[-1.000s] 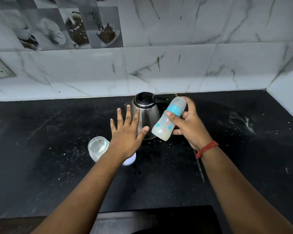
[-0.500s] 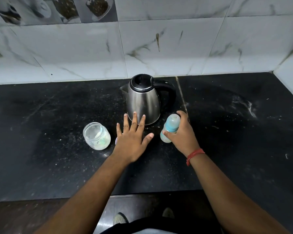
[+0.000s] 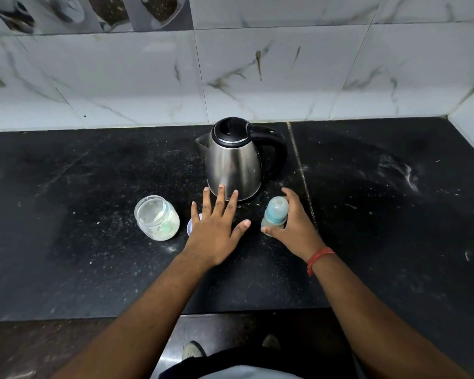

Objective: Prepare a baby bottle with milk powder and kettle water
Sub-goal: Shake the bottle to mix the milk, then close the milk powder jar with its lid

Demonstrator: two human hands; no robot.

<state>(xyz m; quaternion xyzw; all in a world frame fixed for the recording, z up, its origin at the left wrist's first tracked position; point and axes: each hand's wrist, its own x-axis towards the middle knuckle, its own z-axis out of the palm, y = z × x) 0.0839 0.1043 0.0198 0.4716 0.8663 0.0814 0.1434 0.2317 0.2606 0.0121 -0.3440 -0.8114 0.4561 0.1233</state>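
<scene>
A baby bottle (image 3: 275, 214) with a blue collar and clear cap stands upright on the black counter (image 3: 93, 263). My right hand (image 3: 293, 228) curls around its right side, thumb at its base and fingers by its cap. A steel kettle (image 3: 234, 162) with a black lid and handle stands just behind, lid closed. My left hand (image 3: 216, 228) lies flat with fingers spread, in front of the kettle. An open glass jar (image 3: 157, 221) holding white powder and a scoop sits to its left. A white lid (image 3: 190, 228) peeks out from under my left hand.
A marble-tiled wall (image 3: 257, 77) runs behind the counter and returns at the right corner. The counter's front edge lies near my body, with the floor and my feet below. White powder smears mark the counter at the right.
My right hand has brought the bottle down from a tilted hold in the air to upright on the counter. My left hand lowered onto the counter. The view has tilted downward.
</scene>
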